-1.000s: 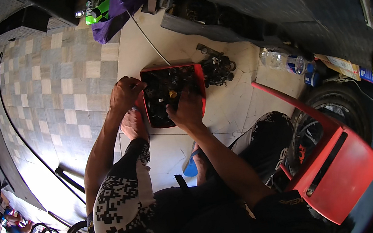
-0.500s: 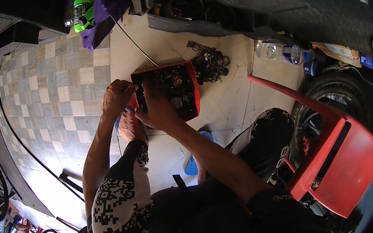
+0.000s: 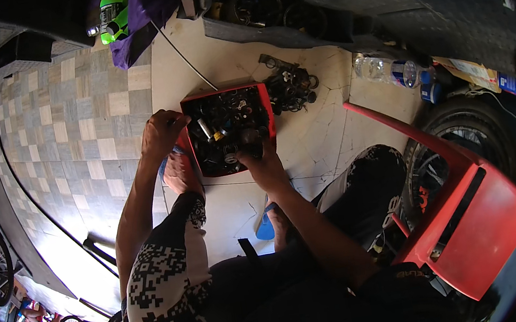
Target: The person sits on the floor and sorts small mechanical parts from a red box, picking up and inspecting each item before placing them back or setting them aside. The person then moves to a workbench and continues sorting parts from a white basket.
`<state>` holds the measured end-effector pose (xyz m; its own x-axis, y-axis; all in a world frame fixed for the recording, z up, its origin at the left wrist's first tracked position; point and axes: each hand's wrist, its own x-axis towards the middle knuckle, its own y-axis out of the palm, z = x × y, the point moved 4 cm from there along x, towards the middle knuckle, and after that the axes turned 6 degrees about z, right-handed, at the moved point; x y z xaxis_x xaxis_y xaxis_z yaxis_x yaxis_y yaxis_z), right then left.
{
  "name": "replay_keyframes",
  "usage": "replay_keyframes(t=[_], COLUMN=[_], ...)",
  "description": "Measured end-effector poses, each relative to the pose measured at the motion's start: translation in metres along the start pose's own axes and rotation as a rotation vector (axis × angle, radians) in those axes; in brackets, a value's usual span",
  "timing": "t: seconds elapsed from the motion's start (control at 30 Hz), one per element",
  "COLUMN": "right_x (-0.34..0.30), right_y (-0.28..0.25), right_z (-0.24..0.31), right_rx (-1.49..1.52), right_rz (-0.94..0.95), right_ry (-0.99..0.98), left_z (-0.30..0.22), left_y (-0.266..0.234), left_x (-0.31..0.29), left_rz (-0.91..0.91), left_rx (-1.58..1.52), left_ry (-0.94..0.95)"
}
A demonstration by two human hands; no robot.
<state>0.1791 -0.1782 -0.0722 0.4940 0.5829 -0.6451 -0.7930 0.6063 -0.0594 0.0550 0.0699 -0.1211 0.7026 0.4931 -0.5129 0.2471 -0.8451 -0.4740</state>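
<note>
Bin [image 3: 269, 115] beneath right hand [image 3: 264, 166], just beside left hand [image 3: 164, 134]

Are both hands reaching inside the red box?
No, only the right hand reaches into the box; the left hand is at its left rim.

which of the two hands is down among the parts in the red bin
The right hand: it is in among the small parts inside the red bin, while the left hand is at the bin's left rim.
</note>
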Motion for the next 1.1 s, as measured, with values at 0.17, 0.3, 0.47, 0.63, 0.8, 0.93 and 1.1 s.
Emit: replay_keyframes(t=[0.17,0.3,0.47,0.63,0.8,0.93,1.1], right_x=[0.024,0.042,0.060,0.062,0.062,0.054,0.052], right_y=[0.009,0.020,0.026,0.028,0.035,0.044,0.065], right_z=[-0.014,-0.026,-0.042,-0.037,-0.017,0.003,0.010], right_rx=[0.207,0.096,-0.012,0.211,-0.085,-0.257,-0.567], right_rz=[-0.083,-0.249,-0.393,-0.212,-0.292,-0.275,-0.192], right_ry=[0.091,0.005,-0.109,-0.250,-0.310,-0.419,-0.009], left_z=[-0.002,-0.001,0.001,-0.001,0.000,0.000,0.001], left_y=[-0.001,0.000,-0.001,-0.001,-0.003,-0.009,-0.011], left_x=[-0.002,-0.001,0.001,0.001,0.002,0.004,0.007], left_rz=[-0.011,-0.022,-0.002,-0.022,0.011,-0.023,-0.016], left_rx=[-0.002,0.011,-0.020,0.002,-0.040,0.000,0.042], left_ry=[-0.011,0.000,0.029,0.077,0.012,0.043,0.032])
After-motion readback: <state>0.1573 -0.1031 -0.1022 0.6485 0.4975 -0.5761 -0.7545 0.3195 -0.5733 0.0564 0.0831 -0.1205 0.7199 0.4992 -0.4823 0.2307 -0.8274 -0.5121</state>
